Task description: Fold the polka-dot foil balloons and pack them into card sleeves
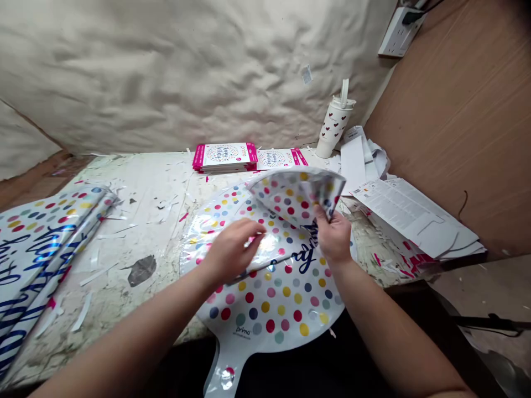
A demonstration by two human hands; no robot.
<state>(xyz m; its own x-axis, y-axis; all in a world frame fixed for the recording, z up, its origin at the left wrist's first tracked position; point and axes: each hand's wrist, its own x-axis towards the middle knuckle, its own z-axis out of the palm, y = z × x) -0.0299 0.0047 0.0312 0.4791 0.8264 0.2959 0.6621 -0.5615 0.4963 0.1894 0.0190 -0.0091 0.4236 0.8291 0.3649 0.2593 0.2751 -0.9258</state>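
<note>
Right hand [334, 237] pinched firmly on the lifted, folded-back top of a polka-dot foil balloon [269, 309] lying on the surface [136, 221], left hand [234, 249] open and pressing the foil, apparently gripping nothing, suitably steadying the fold against creasing.

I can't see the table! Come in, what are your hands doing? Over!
Left hand flat on foil polka-dot balloon. Right hand gripping its folded-over top. White paper scraps on table, off to left.
</note>
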